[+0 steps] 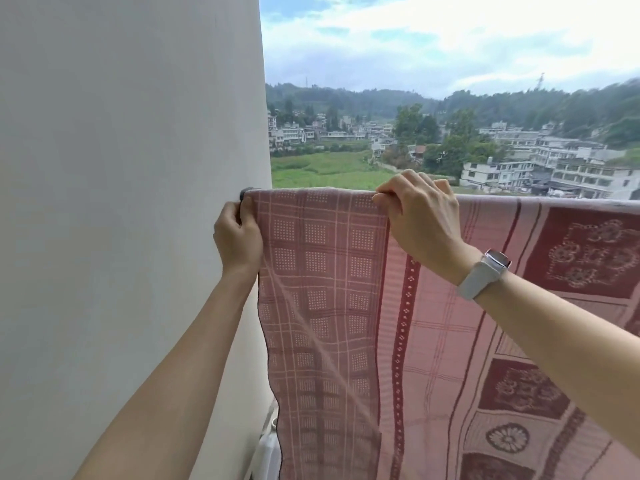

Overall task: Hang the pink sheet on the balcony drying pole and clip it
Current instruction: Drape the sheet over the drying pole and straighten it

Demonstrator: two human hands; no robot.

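Your pink sheet (pixel 433 323) is already draped over the drying pole (pixel 250 191), whose line runs level from left to right across the view, from the white wall (pixel 121 202) out past the right edge of the frame. The sheet's top fold follows that line, so its long axis up there lies sideways, while the cloth hangs straight down from it toward the bottom of the frame. The pole itself is almost wholly covered; only its dark end shows, just beside the wall at the sheet's left corner. Your left hand (pixel 238 237) is closed around that left edge of the sheet, just under the pole end, fingers curled in and gripping the cloth. Your right hand (pixel 420 216) sits on the top fold further right, thumb and fingers pinching the cloth against the pole, with the knuckles arched over the top. A white watch (pixel 485 273) is on your right wrist. Between your two hands the checked section of the sheet lies fairly flat over the pole, with one diagonal crease running down from the left edge. To the right of your right hand the darker flowered panels hang down. Beyond the pole you see green fields (pixel 325 168), white buildings (pixel 554 164) and wooded hills.
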